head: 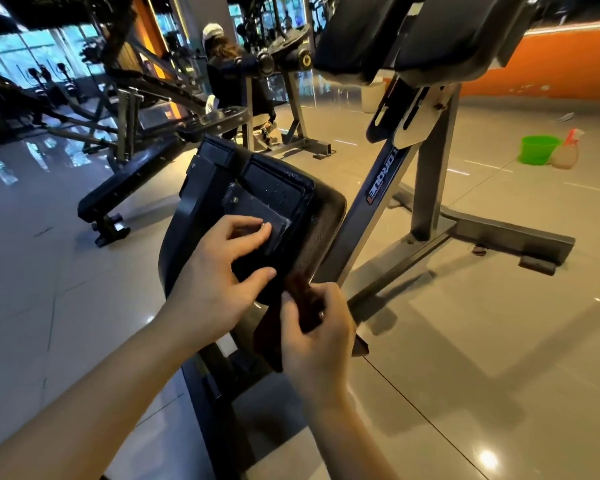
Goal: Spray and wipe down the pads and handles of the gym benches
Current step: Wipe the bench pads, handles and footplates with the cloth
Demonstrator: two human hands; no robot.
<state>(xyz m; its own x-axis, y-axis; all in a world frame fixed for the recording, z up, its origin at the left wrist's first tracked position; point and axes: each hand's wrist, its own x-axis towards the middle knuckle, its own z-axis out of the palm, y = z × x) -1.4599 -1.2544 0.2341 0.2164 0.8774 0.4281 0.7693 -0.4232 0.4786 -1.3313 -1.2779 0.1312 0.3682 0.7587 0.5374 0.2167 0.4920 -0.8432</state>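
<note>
A black seat pad [326, 206] is tipped up, its underside with a metal mounting plate [257, 206] facing me. My left hand [219, 271] holds the pad's lower edge, fingers resting on the plate and thumb across the underside. My right hand [321, 334] grips a dark brown cloth [302, 299] and presses it against the pad's bottom rim. The upper pads [413, 32] of the same machine hang above at top right. A spray bottle [567, 152] stands on the floor far to the right, away from both hands.
The grey machine frame [426, 188] and its base bars spread over the shiny tiled floor to the right. A green bucket [537, 148] sits beside the bottle. A black flat bench [125, 188] lies to the left. A person [226, 74] sits at a machine behind it.
</note>
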